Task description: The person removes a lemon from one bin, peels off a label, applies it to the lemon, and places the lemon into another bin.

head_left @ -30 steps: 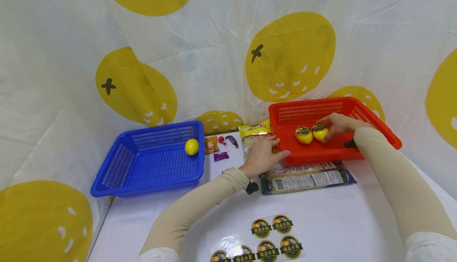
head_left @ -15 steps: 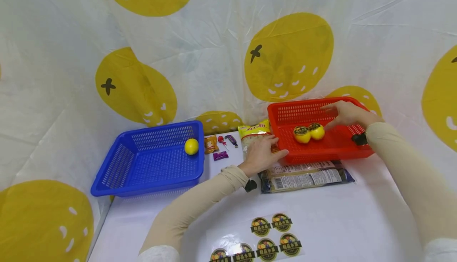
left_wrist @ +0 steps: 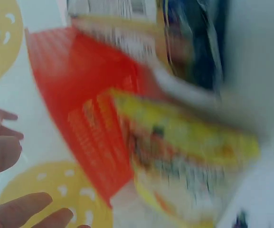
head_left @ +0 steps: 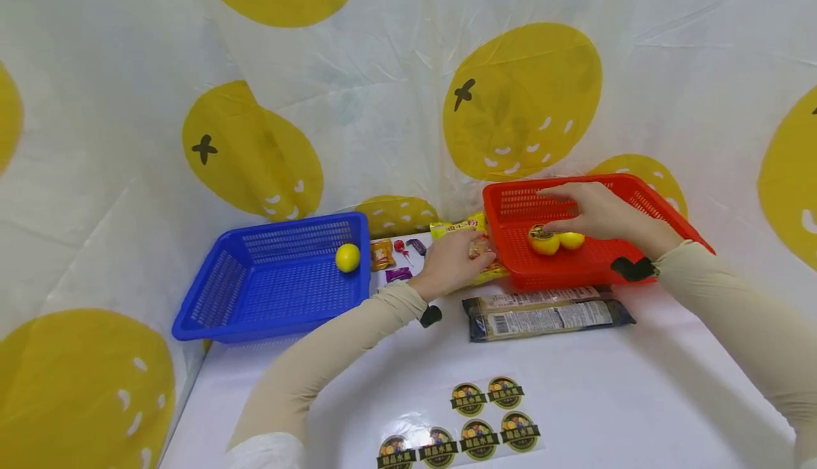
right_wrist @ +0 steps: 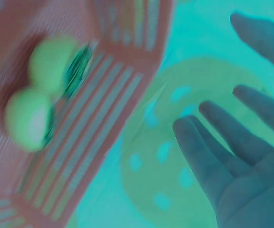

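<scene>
My right hand (head_left: pixel 603 217) hovers over the red basket (head_left: pixel 587 275), fingers spread and holding nothing; the right wrist view shows its fingers apart. Two yellow fruits lie side by side in that basket: one (head_left: pixel 545 245) wears a dark round sticker, the other (head_left: pixel 571 241) is partly behind my fingers. Dark stickers also show on both fruits (right_wrist: pixel 28 118) in the right wrist view. My left hand (head_left: pixel 452 265) is over the yellow food bag (head_left: pixel 472 223) beside the basket's left side, fingers loosely extended. This bag (left_wrist: pixel 189 161) is blurred in the left wrist view.
A blue basket (head_left: pixel 287 291) with one yellow fruit (head_left: pixel 347 257) stands at the left. Between the baskets lie wrapped candies (head_left: pixel 382 255) and a red lollipop (head_left: pixel 399 245). Dark flat packages (head_left: pixel 549 318) lie before the red basket; a sticker sheet (head_left: pixel 480 438) is nearer me.
My right hand has let go of the right fruit and lifted away, then swung left above the fruits. My left hand has drawn back left from the red basket's edge.
</scene>
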Demonstrator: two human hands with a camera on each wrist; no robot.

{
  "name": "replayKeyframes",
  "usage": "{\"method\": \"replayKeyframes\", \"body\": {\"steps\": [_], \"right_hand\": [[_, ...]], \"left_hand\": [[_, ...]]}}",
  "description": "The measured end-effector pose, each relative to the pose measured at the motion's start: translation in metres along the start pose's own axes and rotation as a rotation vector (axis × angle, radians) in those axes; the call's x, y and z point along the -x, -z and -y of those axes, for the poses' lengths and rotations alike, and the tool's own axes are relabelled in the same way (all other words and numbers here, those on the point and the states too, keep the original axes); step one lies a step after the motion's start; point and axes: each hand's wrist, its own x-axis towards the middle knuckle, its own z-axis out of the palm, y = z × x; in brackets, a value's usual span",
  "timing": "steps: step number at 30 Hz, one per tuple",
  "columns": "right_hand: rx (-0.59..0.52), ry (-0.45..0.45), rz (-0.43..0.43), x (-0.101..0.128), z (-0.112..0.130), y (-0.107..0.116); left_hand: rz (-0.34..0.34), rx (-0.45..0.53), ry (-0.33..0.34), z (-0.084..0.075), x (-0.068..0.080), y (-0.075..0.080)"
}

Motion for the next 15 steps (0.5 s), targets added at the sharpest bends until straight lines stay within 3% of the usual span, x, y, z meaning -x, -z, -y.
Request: {"method": "replayKeyframes", "body": {"steps": [8, 15], "right_hand": [[-0.026, 0.184, -0.137, 0.001, 0.062, -0.030], [-0.126, 0.289, -0.126, -0.013, 0.110, -0.061]], "left_hand": [[-0.009, -0.141, 0.008, 0.039, 0.012, 0.052], [-0.081, -0.139, 0.092, 0.086, 0.029, 0.091]]}}
